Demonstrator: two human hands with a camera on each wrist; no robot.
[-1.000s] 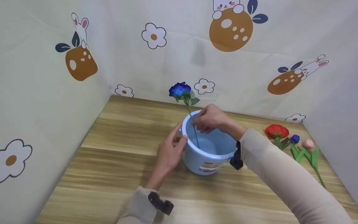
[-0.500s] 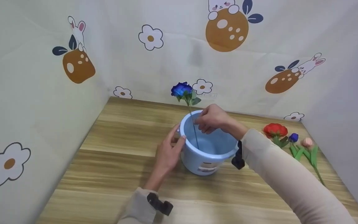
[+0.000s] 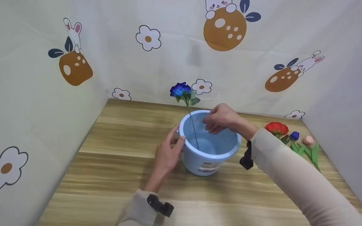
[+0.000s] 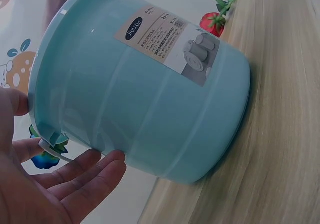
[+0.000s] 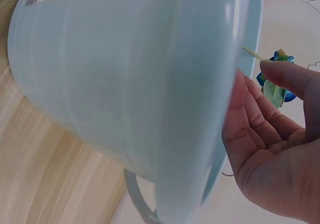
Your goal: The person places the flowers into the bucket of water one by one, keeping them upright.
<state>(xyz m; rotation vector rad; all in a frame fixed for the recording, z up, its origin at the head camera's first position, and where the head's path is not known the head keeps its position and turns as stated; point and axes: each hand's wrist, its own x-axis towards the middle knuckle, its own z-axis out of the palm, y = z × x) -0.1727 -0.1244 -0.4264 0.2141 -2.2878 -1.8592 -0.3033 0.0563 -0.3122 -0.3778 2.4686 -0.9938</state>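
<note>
A light blue bucket (image 3: 196, 163) with a paper label stands upright on the table. Leaning inside it is a blue rose (image 3: 180, 90), its thin stem reaching toward the bottom and its bloom high above the back-left rim. My left hand (image 3: 167, 153) holds the bucket's left side, thumb at the rim and fingers against the outer wall by the white handle (image 4: 57, 154). Over the bucket's back right, my right hand (image 3: 222, 118) hovers with loosely bent fingers, apart from the stem. In the right wrist view, nothing lies between thumb and fingers, and the bucket hides some fingertips.
To the right on the wood-grain table (image 3: 112, 175) lie a red flower (image 3: 276, 128), a small blue bud (image 3: 294, 136) and a pink tulip (image 3: 308, 140), partly behind the right sleeve. Pale printed cloth (image 3: 181, 62) encloses the back and sides.
My right hand has let go of the rose stem and moved right, away from it. The rose now leans by itself in the bucket. My left hand keeps its place.
</note>
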